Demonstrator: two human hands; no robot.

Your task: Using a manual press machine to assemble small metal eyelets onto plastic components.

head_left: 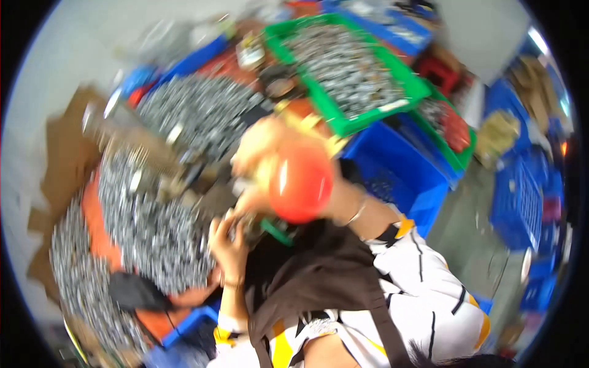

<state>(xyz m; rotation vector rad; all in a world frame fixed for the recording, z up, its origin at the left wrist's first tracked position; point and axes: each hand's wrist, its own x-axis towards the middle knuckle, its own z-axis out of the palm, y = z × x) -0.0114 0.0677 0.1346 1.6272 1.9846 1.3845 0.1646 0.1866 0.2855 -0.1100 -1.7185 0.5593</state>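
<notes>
A glossy red ball knob [301, 183] stands large in the middle, in front of my right wrist and part of the hand. Behind it my right hand [264, 147] reaches leftward, blurred, its fingers curled towards a small pale thing [243, 185] too smeared to name. Just below, my left hand [229, 248] is raised with fingers bent and tips close together, near my right fingertips. Whatever it pinches is too small to make out. A yellow machine part [310, 126] shows behind the knob, and a green piece [276, 233] lies under it.
Heaps of small grey metal parts [165, 239] cover the left of the table, with a black object [138, 292] among them. A green tray [340, 126] of similar parts stands at the far right, above a blue bin [423, 190]. Blue crates [518, 202] stand further right.
</notes>
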